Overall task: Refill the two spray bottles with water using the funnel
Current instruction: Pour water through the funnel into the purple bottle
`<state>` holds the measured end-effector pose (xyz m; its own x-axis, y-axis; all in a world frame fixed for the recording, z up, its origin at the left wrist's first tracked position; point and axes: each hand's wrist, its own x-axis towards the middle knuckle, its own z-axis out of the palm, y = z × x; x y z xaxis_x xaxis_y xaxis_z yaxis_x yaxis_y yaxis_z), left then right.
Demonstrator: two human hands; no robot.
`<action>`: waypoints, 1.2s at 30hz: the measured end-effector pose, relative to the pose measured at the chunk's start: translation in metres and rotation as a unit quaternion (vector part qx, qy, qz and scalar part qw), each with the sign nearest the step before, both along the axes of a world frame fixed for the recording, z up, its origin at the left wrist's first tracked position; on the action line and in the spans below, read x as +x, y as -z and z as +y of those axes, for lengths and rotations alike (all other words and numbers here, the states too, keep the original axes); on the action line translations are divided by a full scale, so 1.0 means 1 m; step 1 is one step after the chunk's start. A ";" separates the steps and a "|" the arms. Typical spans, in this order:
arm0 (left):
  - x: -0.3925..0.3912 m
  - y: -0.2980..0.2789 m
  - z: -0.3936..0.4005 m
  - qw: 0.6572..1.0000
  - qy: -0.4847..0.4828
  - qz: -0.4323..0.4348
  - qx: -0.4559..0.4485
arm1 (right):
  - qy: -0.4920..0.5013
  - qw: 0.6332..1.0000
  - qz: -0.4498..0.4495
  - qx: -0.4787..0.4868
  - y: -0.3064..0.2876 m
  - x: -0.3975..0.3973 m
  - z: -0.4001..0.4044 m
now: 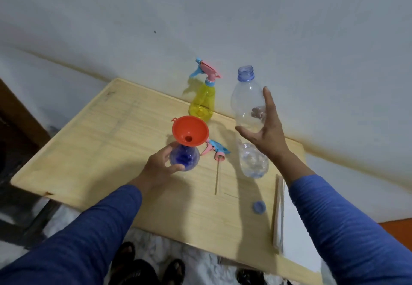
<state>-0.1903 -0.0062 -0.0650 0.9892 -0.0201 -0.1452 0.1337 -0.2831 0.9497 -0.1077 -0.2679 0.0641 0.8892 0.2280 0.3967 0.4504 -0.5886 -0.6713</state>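
Note:
My left hand (158,166) grips a small blue spray bottle (185,156) standing on the wooden table (100,151). An orange funnel (189,132) sits in its open neck. Its pink and blue trigger head (217,149), with a long dip tube, lies on the table just to the right. A yellow spray bottle (201,104) with its trigger head on stands at the back by the wall. A tall clear water bottle (247,97) stands uncapped to the right. My right hand (269,133) is spread around its middle, fingers apart, thumb in front.
The water bottle's blue cap (259,207) lies near the table's front right. A thin pale board or stack (279,213) lies along the right edge. The wall runs right behind the table. My sandalled feet are below the front edge.

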 end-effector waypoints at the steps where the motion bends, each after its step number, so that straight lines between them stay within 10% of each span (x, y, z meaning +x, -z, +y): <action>1: -0.001 0.000 0.000 1.000 -0.002 0.000 -0.004 | -0.032 0.999 0.015 -0.016 -0.003 0.000 0.000; 12: -0.004 0.002 0.000 0.999 -0.006 -0.012 -0.043 | -0.210 0.916 0.104 -0.325 -0.050 0.002 -0.001; 36: 0.004 0.017 0.001 0.999 0.000 -0.022 -0.038 | -0.189 0.848 0.119 -0.482 -0.073 -0.004 -0.005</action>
